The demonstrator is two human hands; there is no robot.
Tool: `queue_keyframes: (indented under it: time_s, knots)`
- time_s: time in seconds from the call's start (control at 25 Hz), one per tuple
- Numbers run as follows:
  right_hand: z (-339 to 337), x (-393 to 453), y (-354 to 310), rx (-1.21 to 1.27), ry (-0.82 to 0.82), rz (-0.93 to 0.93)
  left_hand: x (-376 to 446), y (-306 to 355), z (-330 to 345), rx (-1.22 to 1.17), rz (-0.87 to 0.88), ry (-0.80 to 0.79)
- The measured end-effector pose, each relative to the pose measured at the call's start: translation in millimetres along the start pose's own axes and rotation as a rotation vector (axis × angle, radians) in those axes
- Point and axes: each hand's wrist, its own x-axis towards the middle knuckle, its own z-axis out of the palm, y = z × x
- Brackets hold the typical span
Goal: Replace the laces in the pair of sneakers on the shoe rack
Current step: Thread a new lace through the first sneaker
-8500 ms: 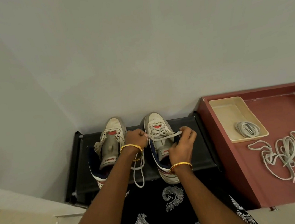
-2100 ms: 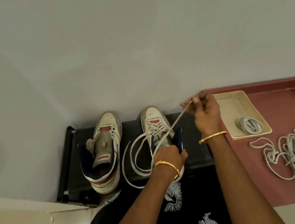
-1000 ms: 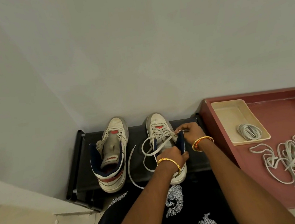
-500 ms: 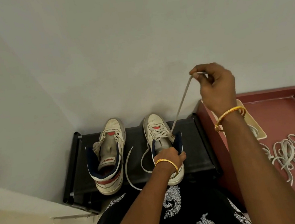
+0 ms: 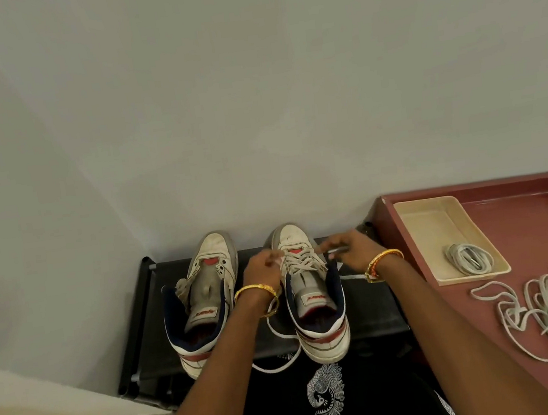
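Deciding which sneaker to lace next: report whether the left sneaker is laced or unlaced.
Unlaced: the left sneaker shows bare eyelets and a loose tongue, while laces cross the right sneaker.

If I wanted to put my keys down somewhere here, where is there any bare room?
The far right part of the red tray, beyond the beige dish, is bare. The dish's far half is free too; a coiled lace fills its near end. The tray's near part is covered by loose laces. The black rack is crowded with two sneakers and both hands.
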Motion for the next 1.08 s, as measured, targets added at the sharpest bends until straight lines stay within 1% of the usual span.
queue_keyframes:
  time_s: [0.04, 0.08, 0.12, 0.2, 0.32, 0.44, 0.48, 0.56, 0.68, 0.72, 0.8, 0.88, 0.92, 1.0, 1.08]
  knots:
    - [6, 2, 6, -0.003, -0.064, 0.03, 1, -9, -1, -0.038, -0.104, -0.102]
    - [10, 4, 11, -0.005, -0.092, 0.061, 0, -19, 1, -0.084, -0.161, -0.165]
    - [13, 4, 15, -0.012, -0.076, 0.086, -1, -27, 4, -0.12, -0.171, -0.178]
    - [18, 5, 21, -0.029, 0.019, 0.109, -1, -38, 9, -0.145, -0.132, -0.121]
    - [27, 4, 27, -0.002, 0.176, 0.118, 3, -43, 14, -0.139, -0.099, 0.02]
    - [35, -1, 28, -0.023, 0.34, 0.112, 4, -41, 11, 0.056, -0.014, 0.151]
    - [38, -3, 27, -0.039, 0.377, 0.107, 3, -40, 10, 0.081, 0.009, 0.2]
    - [42, -5, 28, -0.038, 0.409, 0.119, 1, -38, 8, 0.101, 0.014, 0.253]
    - [42, -7, 28, -0.034, 0.418, 0.131, -4, -34, 6, 0.172, 0.008, 0.225]
    - [39, -9, 26, -0.004, 0.436, 0.129, -3, -33, 5, 0.192, 0.04, 0.213]
    - [27, -16, 15, 0.149, 0.489, 0.151, -3, -27, 0, 0.177, 0.101, 0.193]
    - [13, -21, -2, 0.364, 0.506, 0.219, -5, -19, -1, 0.193, 0.097, 0.125]
    - [6, -22, -10, 0.463, 0.502, 0.244, -7, -15, 1, 0.254, 0.084, 0.074]
    - [-2, -22, -25, 0.6, 0.468, 0.234, -13, -8, 6, 0.375, 0.063, -0.014]
    - [-1, -28, -39, 0.66, 0.462, 0.185, -17, -6, 10, 0.406, 0.067, -0.014]
